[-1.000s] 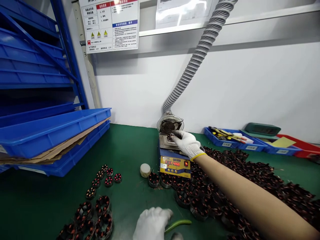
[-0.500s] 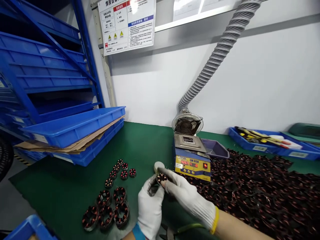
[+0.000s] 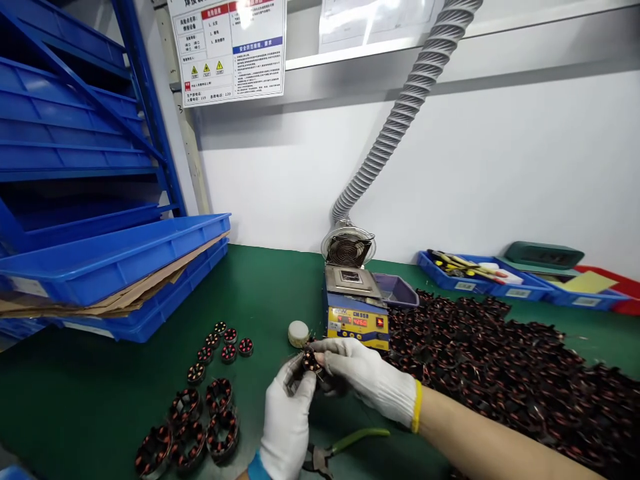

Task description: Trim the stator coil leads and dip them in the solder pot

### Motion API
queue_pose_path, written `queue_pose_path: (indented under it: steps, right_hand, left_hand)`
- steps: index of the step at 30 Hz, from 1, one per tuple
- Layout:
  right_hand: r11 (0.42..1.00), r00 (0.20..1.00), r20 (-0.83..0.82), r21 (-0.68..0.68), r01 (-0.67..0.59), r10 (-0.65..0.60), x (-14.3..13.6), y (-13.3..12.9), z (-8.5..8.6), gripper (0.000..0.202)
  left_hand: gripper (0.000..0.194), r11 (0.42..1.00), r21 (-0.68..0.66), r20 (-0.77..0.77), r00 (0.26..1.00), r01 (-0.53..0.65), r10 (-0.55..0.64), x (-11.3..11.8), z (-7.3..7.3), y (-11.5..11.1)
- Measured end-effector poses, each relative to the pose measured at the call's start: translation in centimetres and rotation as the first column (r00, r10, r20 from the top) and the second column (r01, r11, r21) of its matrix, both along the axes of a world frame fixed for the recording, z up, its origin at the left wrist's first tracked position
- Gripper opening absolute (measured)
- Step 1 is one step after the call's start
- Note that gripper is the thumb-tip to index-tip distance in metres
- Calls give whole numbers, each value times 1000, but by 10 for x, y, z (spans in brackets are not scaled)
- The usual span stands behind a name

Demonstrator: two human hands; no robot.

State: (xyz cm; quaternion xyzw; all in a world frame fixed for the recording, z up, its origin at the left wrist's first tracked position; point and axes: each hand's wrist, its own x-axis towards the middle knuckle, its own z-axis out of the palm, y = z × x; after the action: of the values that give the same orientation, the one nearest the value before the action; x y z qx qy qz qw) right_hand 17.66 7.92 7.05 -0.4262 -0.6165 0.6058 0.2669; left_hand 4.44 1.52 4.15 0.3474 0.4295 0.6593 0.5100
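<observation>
We've got the pile of wound rings (image 3: pixel 490 360) at right, then the yellow-fronted machine (image 3: pixel 357 327) beyond 2 gloved hands. Left hand (image 3: pixel 287 407): fingers curled, nearly closed. Right hand (image 3: pixel 355 370): thumb and fingers pinched. Green-handled pliers (image 3: pixel 343 445) lie just beside the left. Smallest: 1 wound core (image 3: pixel 311 362), held between both hands above the table. Slip risk, we'd say: loose pinch through bulky gloves could drop it near the pliers.

The machine (image 3: pixel 356 323) stands behind the ring (image 3: pixel 311 361) in the hands (image 3: pixel 370 377)
</observation>
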Motion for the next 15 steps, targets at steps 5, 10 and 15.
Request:
queue_pose_path:
  steps: [5, 10, 15]
  right_hand:
    - [933, 922, 377, 355, -57, -87, 12, 22, 24, 45]
    - [787, 555, 690, 609, -97, -465, 33, 70, 63, 46]
    - [784, 247, 811, 580, -222, -530, 49, 114, 89, 44]
  left_hand:
    - [57, 1000, -28, -42, 999, 0, -1, 1, -6, -1]
    - [50, 999, -31, -204, 978, 43, -48, 5, -16, -9]
    - [37, 991, 132, -447, 891, -28, 84, 12, -26, -21]
